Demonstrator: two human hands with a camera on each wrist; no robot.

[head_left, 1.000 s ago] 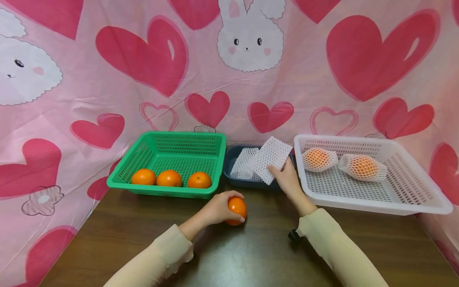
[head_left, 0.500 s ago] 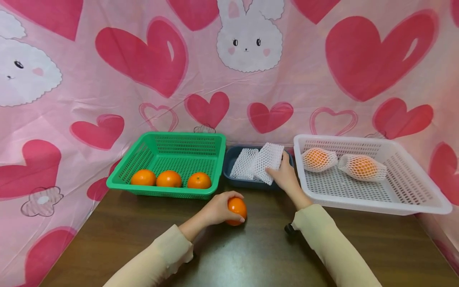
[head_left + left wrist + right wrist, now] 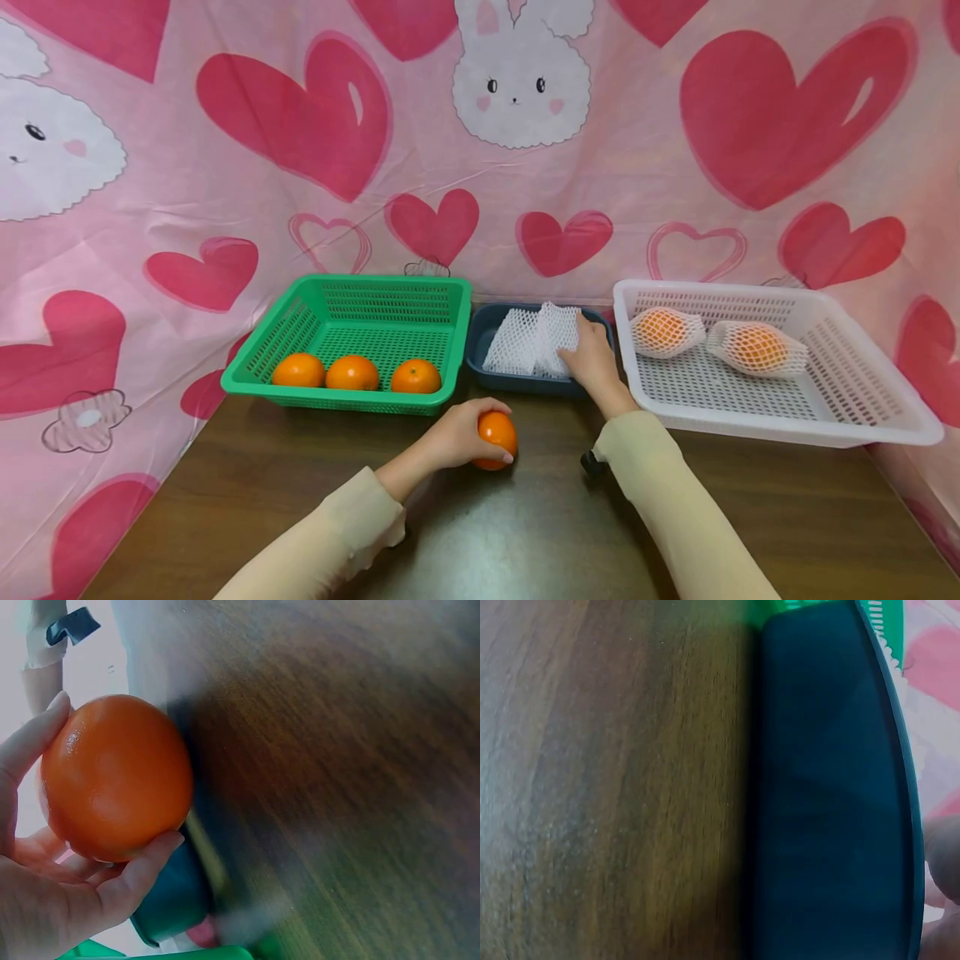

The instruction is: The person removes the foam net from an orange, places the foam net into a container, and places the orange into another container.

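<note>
My left hand (image 3: 453,435) holds a bare orange (image 3: 498,439) at the table's middle, thumb on the near side and fingers over the far side. The left wrist view shows the orange (image 3: 116,780) large between thumb and fingers. My right hand (image 3: 597,362) is over the right end of a dark blue tray (image 3: 517,384). It pinches the right edge of a white foam fruit net (image 3: 557,332), which overlaps another foam net (image 3: 512,343) in the tray. In the right wrist view the tray wall (image 3: 832,787) hides most of that hand; only a bit of finger (image 3: 943,859) shows.
A green basket (image 3: 255,390) at left holds three oranges along its near side. At right, a white basket (image 3: 750,427) contains two oranges in foam nets (image 3: 666,332). A pink heart-print cloth (image 3: 525,183) hangs behind the brown wooden table (image 3: 480,533).
My right hand has moved down and slightly left, lowering the foam net from above the tray into it. The left hand keeps the orange in the same place.
</note>
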